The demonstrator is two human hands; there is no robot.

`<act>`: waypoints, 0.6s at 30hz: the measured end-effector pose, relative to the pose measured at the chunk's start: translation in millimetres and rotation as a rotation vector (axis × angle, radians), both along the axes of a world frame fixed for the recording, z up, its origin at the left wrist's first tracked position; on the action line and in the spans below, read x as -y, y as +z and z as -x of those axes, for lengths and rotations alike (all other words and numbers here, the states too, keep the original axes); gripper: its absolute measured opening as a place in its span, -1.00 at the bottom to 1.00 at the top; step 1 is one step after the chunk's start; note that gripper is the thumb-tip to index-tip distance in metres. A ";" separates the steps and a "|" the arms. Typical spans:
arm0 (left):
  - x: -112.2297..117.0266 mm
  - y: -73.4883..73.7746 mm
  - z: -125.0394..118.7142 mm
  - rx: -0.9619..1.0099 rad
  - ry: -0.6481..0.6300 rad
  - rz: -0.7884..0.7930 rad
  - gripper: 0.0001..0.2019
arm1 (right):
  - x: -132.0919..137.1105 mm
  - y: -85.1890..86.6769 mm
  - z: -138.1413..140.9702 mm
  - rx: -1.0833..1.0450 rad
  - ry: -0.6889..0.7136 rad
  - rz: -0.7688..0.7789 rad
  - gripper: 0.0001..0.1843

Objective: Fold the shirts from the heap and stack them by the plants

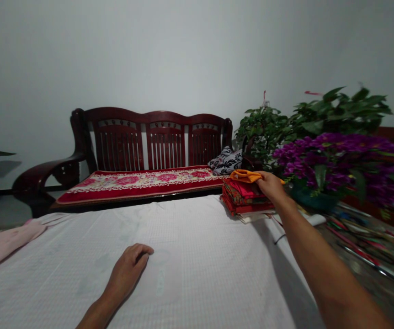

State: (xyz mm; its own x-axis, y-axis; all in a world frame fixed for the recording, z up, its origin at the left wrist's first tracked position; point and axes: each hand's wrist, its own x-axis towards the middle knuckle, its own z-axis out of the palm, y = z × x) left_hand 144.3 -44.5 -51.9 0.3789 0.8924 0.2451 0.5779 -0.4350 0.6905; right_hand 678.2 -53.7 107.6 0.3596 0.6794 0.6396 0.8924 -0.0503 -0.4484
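Note:
My right hand [271, 185] reaches out to the far right of the table and grips a folded orange cloth [243, 176]. The orange cloth is at the top of a stack of folded cloths [247, 198], mostly red, with a patterned piece among them and a whitish one at the bottom. My fingertips are partly hidden behind the cloth. My left hand [130, 263] is over the white tablecloth [197, 256], back of the hand up, fingers loosely bent and thumb apart, with nothing seen in it.
Pink cloth [8, 242] lies at the table's left edge. Behind the table stands a dark wooden bench [166, 137] with a red floral cover [149, 180] and a grey patterned cushion [226, 161]. Purple flowers [344, 160] and assorted long items [371, 246] are on the right.

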 end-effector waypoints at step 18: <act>-0.9 -0.4 0.6 0.018 -0.019 -0.005 -0.74 | 0.7 -49.6 -14.3 0.201 -0.082 -0.077 -0.63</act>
State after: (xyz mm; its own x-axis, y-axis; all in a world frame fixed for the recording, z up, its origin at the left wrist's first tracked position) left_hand 143.7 -43.6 -52.4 0.3916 0.8836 0.2566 0.5569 -0.4496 0.6983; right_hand 692.5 -54.4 58.0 0.2719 0.5997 0.7526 0.9585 -0.0993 -0.2672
